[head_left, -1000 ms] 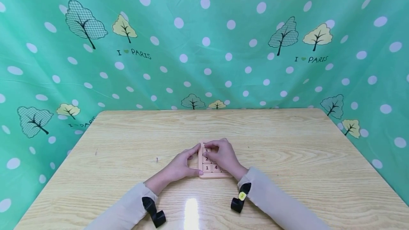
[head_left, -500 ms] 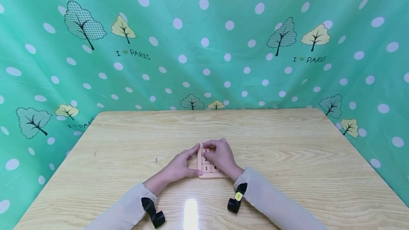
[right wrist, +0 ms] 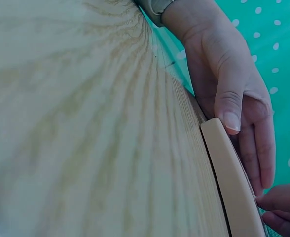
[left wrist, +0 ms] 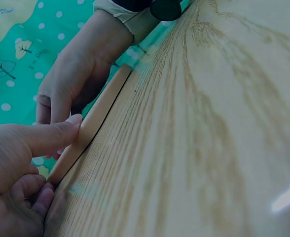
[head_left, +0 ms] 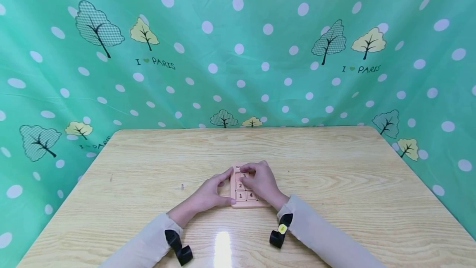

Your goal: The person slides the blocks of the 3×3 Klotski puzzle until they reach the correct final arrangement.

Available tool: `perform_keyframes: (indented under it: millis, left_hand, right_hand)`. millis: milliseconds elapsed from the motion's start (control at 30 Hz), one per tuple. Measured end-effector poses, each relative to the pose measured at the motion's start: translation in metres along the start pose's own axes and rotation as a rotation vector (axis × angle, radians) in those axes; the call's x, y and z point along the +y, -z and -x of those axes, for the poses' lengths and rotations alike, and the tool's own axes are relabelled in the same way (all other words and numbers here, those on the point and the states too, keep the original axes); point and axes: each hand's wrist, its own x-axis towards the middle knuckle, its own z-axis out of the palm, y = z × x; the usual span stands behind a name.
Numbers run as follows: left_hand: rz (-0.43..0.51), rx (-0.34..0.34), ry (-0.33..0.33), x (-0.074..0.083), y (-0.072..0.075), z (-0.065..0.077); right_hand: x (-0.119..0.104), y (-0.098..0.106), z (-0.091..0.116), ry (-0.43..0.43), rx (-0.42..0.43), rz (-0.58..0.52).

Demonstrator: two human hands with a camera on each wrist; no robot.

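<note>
A wooden number sliding puzzle (head_left: pixel 245 206) lies flat on the table, its tiles 1 (head_left: pixel 240 196), 2 (head_left: pixel 240 185) and 4 (head_left: pixel 251 195) readable in the head view. My left hand (head_left: pixel 210 192) holds its left side, thumb at the near corner and index finger at the far one. In the left wrist view that thumb (left wrist: pixel 61 134) presses against the frame's edge. Over the upper tiles, my right hand (head_left: pixel 262 182) has bent thumb and index finger around the 3 tile (head_left: pixel 244 175). The right hand hides the puzzle's right part.
The wood-grain table (head_left: pixel 148 160) extends around the puzzle on all sides. A green dotted cloth (head_left: pixel 238 65) hangs behind it and along both sides. Black straps with camera mounts (head_left: pixel 277 238) hang from both wrists.
The 3 tile has slid slightly right with my right thumb and index finger, and a gap now shows to its left. My left hand stays in place on the frame.
</note>
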Motion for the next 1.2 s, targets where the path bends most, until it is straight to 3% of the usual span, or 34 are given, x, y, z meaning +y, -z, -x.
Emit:
perform_keyframes:
  millis: [467, 833, 1033, 1200]
  left_hand:
    - [-0.003, 0.011, 0.007, -0.002, -0.001, 0.000]
    - [-0.026, 0.015, -0.015, -0.001, -0.002, -0.001]
    - [-0.009, 0.008, -0.023, -0.002, -0.002, -0.002]
    - [-0.015, 0.015, -0.019, -0.002, -0.001, -0.002]
  right_hand:
    - [0.009, 0.009, 0.003, 0.013, 0.015, -0.022]
    - [0.014, 0.011, 0.005, -0.034, 0.009, -0.079]
    - [0.017, 0.013, 0.007, -0.026, -0.073, -0.179]
    - [0.017, 0.015, 0.007, 0.002, -0.137, -0.194]
